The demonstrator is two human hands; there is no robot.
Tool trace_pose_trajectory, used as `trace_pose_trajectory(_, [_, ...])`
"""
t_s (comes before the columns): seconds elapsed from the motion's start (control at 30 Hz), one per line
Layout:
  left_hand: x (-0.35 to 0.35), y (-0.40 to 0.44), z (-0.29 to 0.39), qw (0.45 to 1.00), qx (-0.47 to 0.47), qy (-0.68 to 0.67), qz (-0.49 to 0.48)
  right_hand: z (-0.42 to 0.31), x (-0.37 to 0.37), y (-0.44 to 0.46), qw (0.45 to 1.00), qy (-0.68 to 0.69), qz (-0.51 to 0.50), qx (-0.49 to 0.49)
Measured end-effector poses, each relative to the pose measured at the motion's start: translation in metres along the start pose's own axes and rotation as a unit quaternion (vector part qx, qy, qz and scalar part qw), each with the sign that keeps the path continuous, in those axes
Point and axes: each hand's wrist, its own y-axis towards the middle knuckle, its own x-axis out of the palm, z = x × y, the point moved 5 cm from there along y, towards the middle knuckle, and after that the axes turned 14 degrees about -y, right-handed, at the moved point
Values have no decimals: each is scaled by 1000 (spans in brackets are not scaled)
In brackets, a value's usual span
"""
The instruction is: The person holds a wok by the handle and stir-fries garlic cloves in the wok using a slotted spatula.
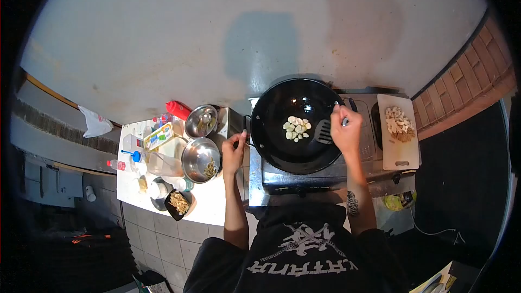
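A large black wok (277, 157) sits on the stove, with a small heap of pale, roundish slices (296, 128) in its middle; I cannot make out what they are. My left hand (233, 152) is closed around the wok's side handle. Over the wok's right edge, my right hand (346, 127) grips a slotted spatula (323, 132). The spatula's head lies inside the wok, just right of the slices and apart from them.
Right of the wok, a white cutting board (401, 154) carries chopped pale pieces (399, 122) and a brown heap. On the left, a white table (206, 211) holds steel bowls (201, 157), a red bottle (178, 109), a black dish of food (178, 204) and plastic containers. A wall stands behind.
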Motion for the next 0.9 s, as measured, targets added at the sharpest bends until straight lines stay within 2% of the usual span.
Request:
trace_pose_trajectory(0.13, [1, -2, 4, 1000, 7, 10, 17, 18, 38, -16, 995, 80, -11, 61])
trace_pose_trajectory(0.27, [-1, -3, 3, 999, -14, 23, 22, 18, 47, -27, 992, 119, -2, 43])
trace_pose_trajectory(0.37, [-1, -3, 1, 998, -39, 45, 17, 2, 32, -27, 992, 129, 0, -10])
trace_pose_trajectory(0.43, [0, -3, 5, 998, -26, 59, 14, -20, 21, -23, 988, 112, -18, -100])
trace_pose_trajectory(0.5, [1, -5, 9, 997, -24, 65, 21, -32, 23, -25, 953, 221, -107, -178])
trace_pose_trajectory(0.57, [0, -7, 12, 997, -18, 68, 25, -32, 23, -33, 933, 229, -176, -216])
trace_pose_trajectory(0.67, [4, -4, 16, 999, -18, 47, 19, -33, 10, -31, 926, 238, -182, -228])
trace_pose_trajectory(0.77, [3, -4, 17, 996, -73, 56, 12, -30, -9, -27, 941, 230, -130, -212])
trace_pose_trajectory(0.83, [2, -3, 15, 997, -63, 43, 1, -26, -17, -24, 954, 216, -88, -190])
trace_pose_trajectory(0.9, [1, -4, 14, 996, -72, 45, -10, -15, -19, -28, 977, 147, -14, -153])
